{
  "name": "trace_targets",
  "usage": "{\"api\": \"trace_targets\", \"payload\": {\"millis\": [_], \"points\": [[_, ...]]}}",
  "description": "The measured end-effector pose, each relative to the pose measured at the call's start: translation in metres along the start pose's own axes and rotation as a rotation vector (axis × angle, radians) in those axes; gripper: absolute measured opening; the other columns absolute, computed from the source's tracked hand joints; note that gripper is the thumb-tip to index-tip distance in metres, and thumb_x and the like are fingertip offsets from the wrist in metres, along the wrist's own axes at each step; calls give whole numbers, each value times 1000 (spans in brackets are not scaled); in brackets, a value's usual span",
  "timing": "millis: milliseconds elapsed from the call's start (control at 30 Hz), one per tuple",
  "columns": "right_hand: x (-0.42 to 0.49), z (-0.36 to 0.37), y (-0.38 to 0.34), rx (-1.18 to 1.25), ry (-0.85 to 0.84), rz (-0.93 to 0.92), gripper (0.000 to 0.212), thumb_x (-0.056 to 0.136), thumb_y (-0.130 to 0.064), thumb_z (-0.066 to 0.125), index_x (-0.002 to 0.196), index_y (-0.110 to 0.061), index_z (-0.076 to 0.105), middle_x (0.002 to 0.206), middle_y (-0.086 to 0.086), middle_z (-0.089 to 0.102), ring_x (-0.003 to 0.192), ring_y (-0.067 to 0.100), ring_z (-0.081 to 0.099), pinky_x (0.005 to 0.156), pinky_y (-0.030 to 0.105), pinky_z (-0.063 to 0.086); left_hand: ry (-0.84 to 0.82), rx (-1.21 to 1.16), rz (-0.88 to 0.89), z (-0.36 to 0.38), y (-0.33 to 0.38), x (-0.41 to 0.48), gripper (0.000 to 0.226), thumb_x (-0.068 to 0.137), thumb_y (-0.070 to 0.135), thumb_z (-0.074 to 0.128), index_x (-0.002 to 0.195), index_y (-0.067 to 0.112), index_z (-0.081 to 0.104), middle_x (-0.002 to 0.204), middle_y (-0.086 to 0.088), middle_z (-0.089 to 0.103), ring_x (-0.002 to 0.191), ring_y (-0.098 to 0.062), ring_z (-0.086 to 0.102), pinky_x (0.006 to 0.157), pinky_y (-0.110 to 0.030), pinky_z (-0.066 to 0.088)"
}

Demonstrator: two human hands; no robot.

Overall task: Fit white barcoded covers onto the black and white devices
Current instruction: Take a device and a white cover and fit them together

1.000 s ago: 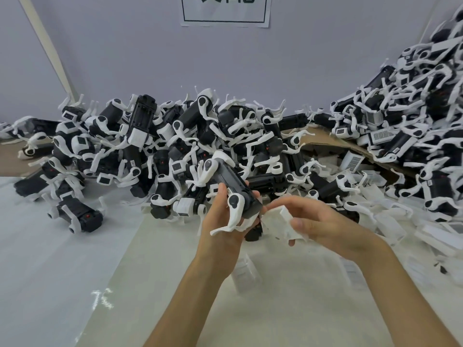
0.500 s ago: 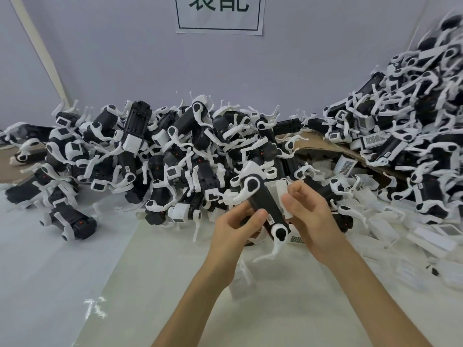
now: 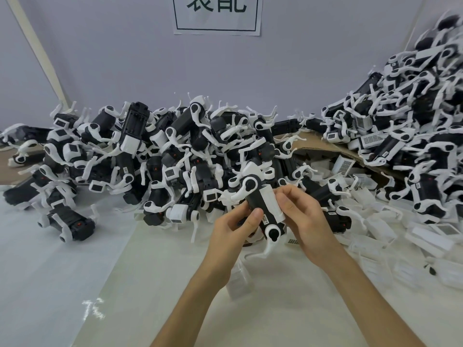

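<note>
Above the table's middle I hold one black and white device (image 3: 259,209), tilted, its white arms sticking out at top and bottom. My left hand (image 3: 231,231) grips its black body from the left, thumb on the side. A white cover (image 3: 271,204) lies against the device's right face, pressed there by the fingers of my right hand (image 3: 304,216). Whether the cover is fully seated I cannot tell.
A big heap of devices (image 3: 155,156) fills the back of the table, and another pile (image 3: 413,136) rises at the right over brown cardboard (image 3: 323,146). Loose white covers (image 3: 390,221) lie scattered at the right. One clear packet (image 3: 238,281) sits under my left wrist.
The device was turned from lying across my left hand to upright and tilted. My right hand brought the white cover from beside it onto its right face.
</note>
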State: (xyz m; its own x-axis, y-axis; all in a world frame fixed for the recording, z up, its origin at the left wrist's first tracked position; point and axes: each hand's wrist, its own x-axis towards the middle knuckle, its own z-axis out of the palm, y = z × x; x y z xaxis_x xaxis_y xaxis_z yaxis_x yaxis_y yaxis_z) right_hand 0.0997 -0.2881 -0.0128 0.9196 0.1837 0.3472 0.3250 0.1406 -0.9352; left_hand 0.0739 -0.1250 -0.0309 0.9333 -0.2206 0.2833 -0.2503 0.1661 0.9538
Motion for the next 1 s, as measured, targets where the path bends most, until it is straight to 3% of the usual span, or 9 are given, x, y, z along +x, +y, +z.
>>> {"api": "trace_targets", "payload": {"millis": [133,233,433,600,733,833,900,1000], "points": [[0,2,0,17,13,8,27,87,-44,65,95,-19,71,93,11,68,84,22,66,74,30,56,-4,-17,-14,1,0,0,39,87,43,60,122,28,71,85,19,70,77,4,62,72,-12,49],[0,0,0,25,8,9,24,90,-41,63,97,-19,71,94,11,70,85,21,68,74,28,56,-5,-20,-5,2,0,0,38,89,43,60,123,28,70,88,18,71,78,5,62,72,-11,48],[0,-1,0,10,9,4,15,94,-29,63,102,-19,70,103,9,73,92,21,69,78,28,56,15,-24,-43,2,-1,1,33,92,51,55,111,32,74,83,0,62,77,-13,54,75,-20,49],[0,3,-1,8,8,63,24,88,-40,62,105,-24,69,104,5,73,93,19,68,82,32,54,10,-23,-36,4,-4,1,32,95,49,51,107,29,73,84,4,70,78,-9,62,69,-18,50],[-1,4,-1,39,-17,91,44,80,-51,64,111,-21,70,109,8,73,100,22,68,92,42,52,9,14,-18,5,-5,2,33,95,53,48,107,35,73,91,-9,69,88,-17,62,82,-31,52],[-1,4,-3,65,-48,90,49,84,-50,61,116,-14,69,109,10,73,103,23,68,89,36,56,0,27,3,8,-5,0,34,92,61,48,107,40,71,98,-1,71,93,-15,64,85,-29,52],[-2,5,-5,90,-66,90,47,87,-49,58,116,-14,70,106,8,73,101,20,69,82,27,55,-2,47,12,9,-6,0,40,89,65,47,115,43,68,107,7,74,101,-12,67,89,-27,53],[-3,4,-8,115,-91,86,43,90,-47,55,115,-16,72,106,7,73,100,19,69,79,25,54,8,60,33,10,-7,-1,43,89,64,47,123,42,63,116,10,73,109,-13,67,92,-27,54]]}}
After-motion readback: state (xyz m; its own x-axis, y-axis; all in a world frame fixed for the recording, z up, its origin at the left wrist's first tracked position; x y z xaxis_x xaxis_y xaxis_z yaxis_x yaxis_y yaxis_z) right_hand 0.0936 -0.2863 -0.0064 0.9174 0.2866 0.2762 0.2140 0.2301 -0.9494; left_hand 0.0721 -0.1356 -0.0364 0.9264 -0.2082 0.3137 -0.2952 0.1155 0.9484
